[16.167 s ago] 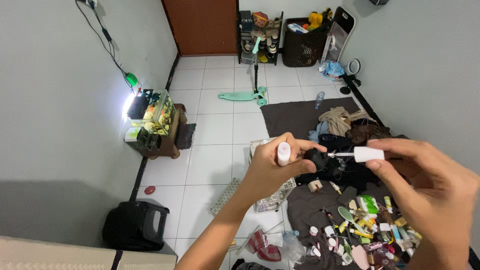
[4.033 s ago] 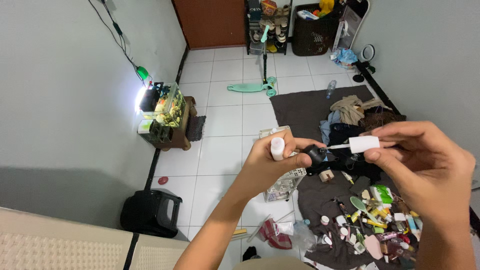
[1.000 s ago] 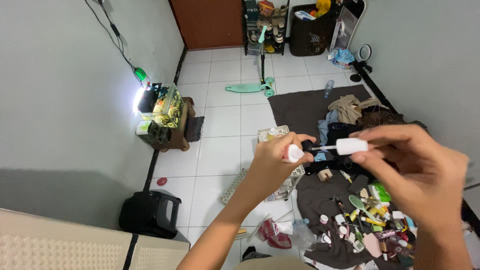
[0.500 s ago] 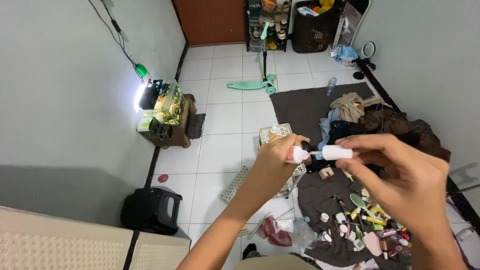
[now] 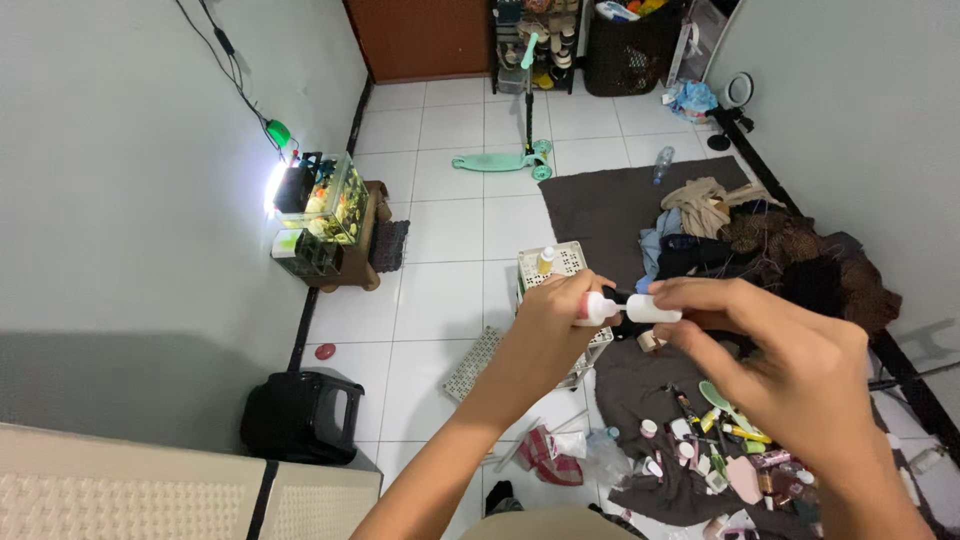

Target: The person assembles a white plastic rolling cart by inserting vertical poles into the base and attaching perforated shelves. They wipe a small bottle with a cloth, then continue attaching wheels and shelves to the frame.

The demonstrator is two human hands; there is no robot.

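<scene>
2 hands meet at chest height above the tiled floor [image 5: 450,290]. Left hand [image 5: 545,335] fingers pinch a small white bottle [image 5: 594,309]; right hand [image 5: 770,365] fingers pinch its white cap [image 5: 653,309]. Since 1 second ago the gap has closed: cap now at the bottle's neck. Long axis horizontal, neck pointing right.
</scene>
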